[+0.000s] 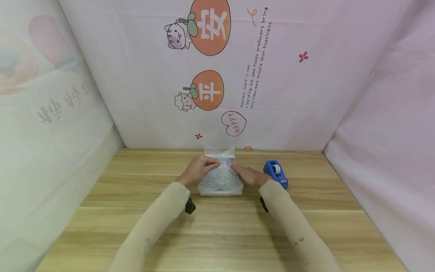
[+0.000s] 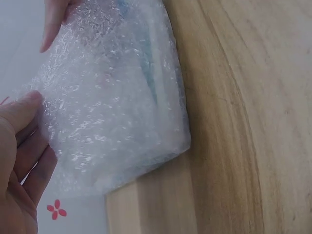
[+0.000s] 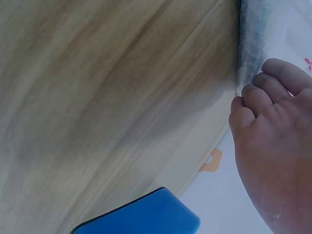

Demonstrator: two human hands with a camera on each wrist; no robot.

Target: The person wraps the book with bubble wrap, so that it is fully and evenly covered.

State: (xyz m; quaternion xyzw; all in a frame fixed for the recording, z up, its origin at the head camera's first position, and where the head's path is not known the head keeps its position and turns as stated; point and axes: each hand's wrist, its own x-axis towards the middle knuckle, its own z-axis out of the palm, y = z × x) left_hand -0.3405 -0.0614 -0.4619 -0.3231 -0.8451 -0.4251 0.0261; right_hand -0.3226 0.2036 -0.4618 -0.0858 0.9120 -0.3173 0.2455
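A bubble-wrapped package lies on the wooden table, its clear wrap over something bluish whose kind I cannot tell. Beyond it, a loose flap of bubble wrap extends toward the back wall. My left hand pinches the bubble wrap at its edge between thumb and fingers. On the package's right side rests my right hand, its fingers fairly straight and touching the wrap. In the right wrist view the right hand shows its palm side, and the fingertips' contact is partly hidden.
A blue tape dispenser with a roll in it stands just right of my right hand. Printed white cloth forms the back wall, close behind the package. More cloth hangs along both sides of the wooden table.
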